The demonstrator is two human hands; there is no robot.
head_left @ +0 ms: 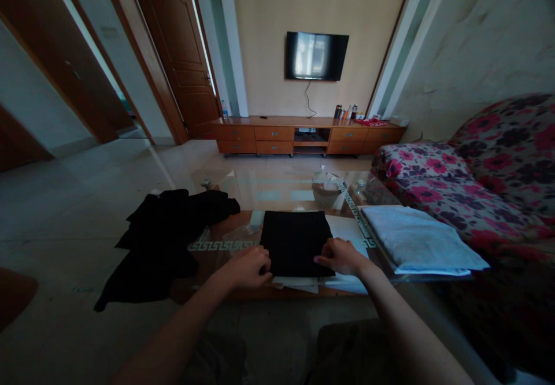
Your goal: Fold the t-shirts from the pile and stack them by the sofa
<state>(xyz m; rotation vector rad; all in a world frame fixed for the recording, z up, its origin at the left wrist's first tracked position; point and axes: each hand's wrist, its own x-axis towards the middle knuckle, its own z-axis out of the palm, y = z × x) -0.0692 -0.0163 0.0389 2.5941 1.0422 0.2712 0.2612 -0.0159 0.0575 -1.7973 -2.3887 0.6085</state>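
A black folded garment (297,243) lies as a neat rectangle near the front edge of the glass coffee table (225,245). At its left edge, my left hand (251,266) has its fingers curled closed on the fabric. My right hand (341,256) pinches the opposite edge, thumb toward the middle. What kind of garment it is, I cannot tell from the folds. To the left, a loose pile of black clothes (162,240) spreads across the table and hangs past its edge. Folded light-blue fabric (418,240) rests flat on the right side.
A flowered sofa (437,165) stands along the right. Beyond the table are a low wooden cabinet (273,136) with bottles (347,112) on it and a wall-mounted television (316,55). White papers (299,284) show under the tabletop. A wooden door (177,50) is at the back left.
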